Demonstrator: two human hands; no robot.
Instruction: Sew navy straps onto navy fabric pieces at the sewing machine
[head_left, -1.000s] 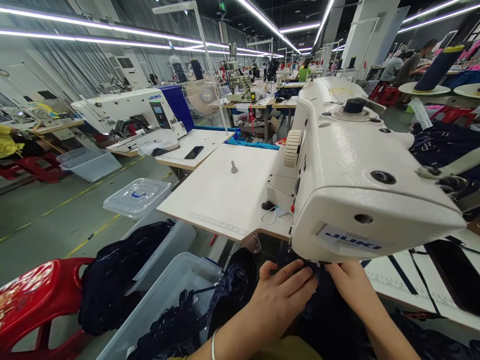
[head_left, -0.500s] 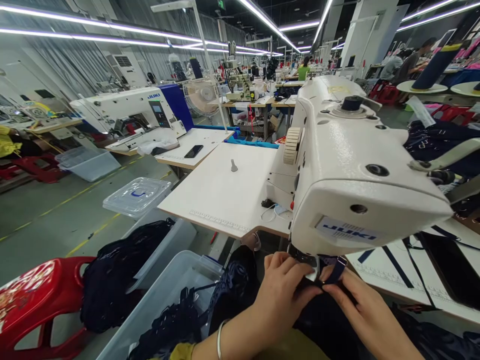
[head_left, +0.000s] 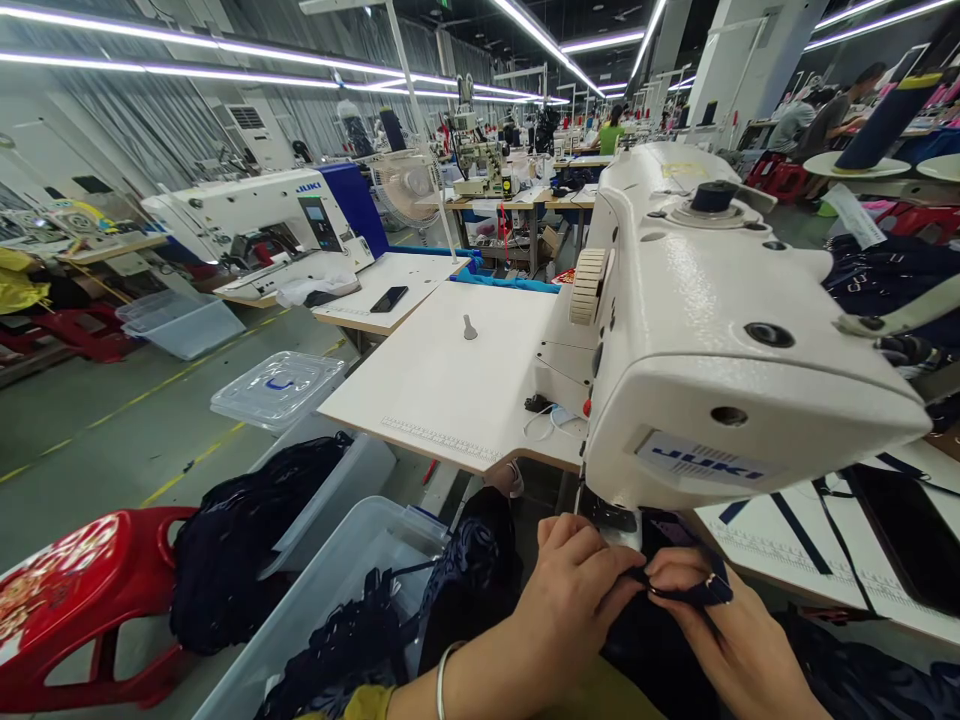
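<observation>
A big white JUKI sewing machine fills the right half of the head view. Just below its head, my left hand pinches dark navy fabric with curled fingers. My right hand is beside it, fingers closed on a navy strap with a small metal ring. The two hands touch at the fingertips under the needle area, which the machine head hides. A bracelet sits on my left wrist.
White sewing table stretches left of the machine. Clear plastic bins with navy garments and a red stool stand at lower left. A phone and navy straps lie at right. Another machine and workers are farther back.
My hands have drawn back a little from under the machine head. The right hand now pinches the navy strap with its ring, where a second ago both hands lay flatter on the fabric.
</observation>
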